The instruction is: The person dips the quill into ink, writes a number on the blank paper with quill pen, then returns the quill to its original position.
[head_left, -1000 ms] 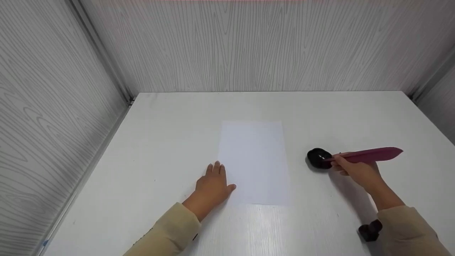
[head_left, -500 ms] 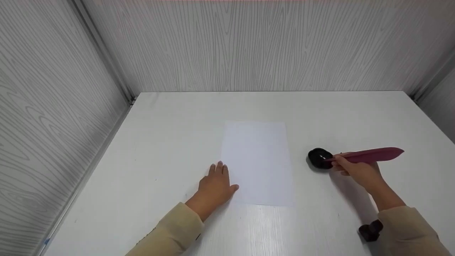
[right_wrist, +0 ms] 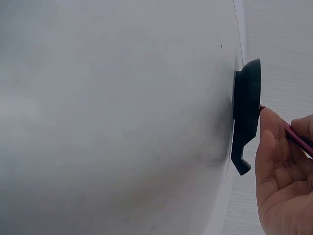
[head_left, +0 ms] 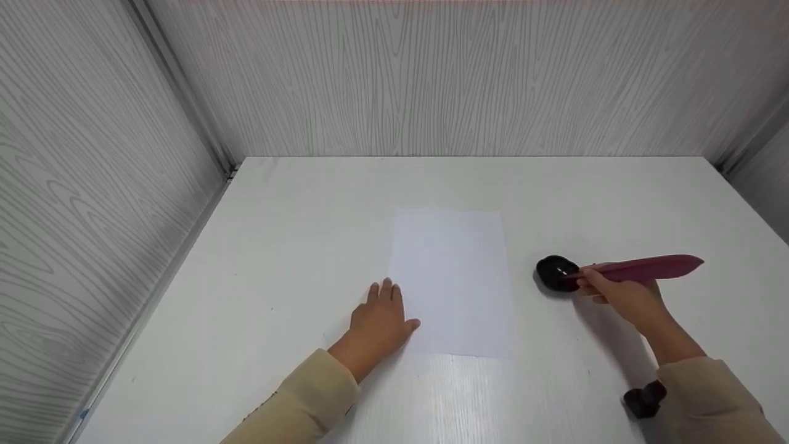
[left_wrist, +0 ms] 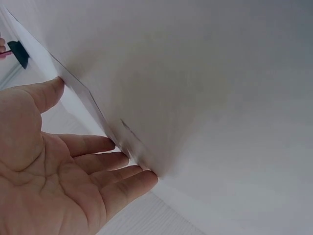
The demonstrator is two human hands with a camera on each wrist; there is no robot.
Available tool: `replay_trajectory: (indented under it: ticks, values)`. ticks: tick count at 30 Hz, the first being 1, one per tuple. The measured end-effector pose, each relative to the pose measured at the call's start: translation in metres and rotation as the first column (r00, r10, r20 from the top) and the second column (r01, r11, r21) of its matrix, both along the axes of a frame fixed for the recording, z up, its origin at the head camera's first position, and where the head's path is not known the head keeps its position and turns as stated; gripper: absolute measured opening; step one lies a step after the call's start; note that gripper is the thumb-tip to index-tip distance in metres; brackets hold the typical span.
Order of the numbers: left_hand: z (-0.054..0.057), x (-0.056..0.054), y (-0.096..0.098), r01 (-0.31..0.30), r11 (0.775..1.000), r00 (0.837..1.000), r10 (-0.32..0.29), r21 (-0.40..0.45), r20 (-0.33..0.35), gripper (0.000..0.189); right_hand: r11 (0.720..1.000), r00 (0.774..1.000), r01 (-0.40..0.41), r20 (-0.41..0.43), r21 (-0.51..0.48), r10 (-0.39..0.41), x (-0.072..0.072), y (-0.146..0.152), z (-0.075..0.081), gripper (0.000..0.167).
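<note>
My right hand (head_left: 629, 302) pinches a quill pen with a purple feather (head_left: 653, 269) between thumb and fingers. The pen's tip reaches over the hollow of a small black dish (head_left: 556, 274). In the right wrist view the dish (right_wrist: 248, 100) shows from the side, with a short bent tail below, and the pen's shaft (right_wrist: 292, 134) crosses its rim. My left hand (head_left: 379, 325) lies palm down at the lower left edge of a white sheet of paper (head_left: 456, 277), fingers extended and thumb over the sheet. From the left wrist, the fingertips (left_wrist: 149, 180) press at the table surface.
A small black object (head_left: 644, 399) sits beside the right sleeve (head_left: 709, 394). Grey wood-grain panels (head_left: 425, 80) stand behind and at the sides of the white table (head_left: 296, 209). Small dark specks dot the tabletop.
The head view has shifted slightly, so everything appears a little farther right. My left hand and the paper keep their places together. The quill tip stays over the dish.
</note>
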State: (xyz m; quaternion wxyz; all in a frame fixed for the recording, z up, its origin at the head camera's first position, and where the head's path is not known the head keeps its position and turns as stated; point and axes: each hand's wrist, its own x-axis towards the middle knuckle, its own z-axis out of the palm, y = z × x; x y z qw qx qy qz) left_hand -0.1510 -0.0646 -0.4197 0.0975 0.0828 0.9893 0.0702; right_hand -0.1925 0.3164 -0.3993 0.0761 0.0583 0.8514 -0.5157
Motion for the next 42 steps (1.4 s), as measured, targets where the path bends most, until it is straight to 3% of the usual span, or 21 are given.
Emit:
replay_trajectory:
  ticks: [18,27,31,42]
  values:
    - [0.004,0.000,0.001,-0.016,1.000,0.999,0.016,0.001,0.043,0.075,0.994,0.993,0.019,-0.110,-0.112,-0.032,-0.001,0.000,0.006,0.052]
    - [0.004,0.001,0.001,-0.016,1.000,1.000,0.016,-0.005,0.021,0.074,0.959,0.987,0.057,-0.131,-0.279,-0.097,-0.007,-0.010,0.018,0.035]
    - [0.005,0.003,0.001,-0.019,1.000,1.000,0.019,0.001,0.019,0.074,0.941,0.984,0.065,-0.135,-0.333,-0.116,-0.012,-0.024,0.021,0.040]
    - [0.005,0.001,0.001,-0.005,1.000,1.000,0.006,-0.010,0.027,0.075,0.931,0.988,0.054,-0.117,-0.361,-0.103,-0.028,-0.066,0.022,0.054]
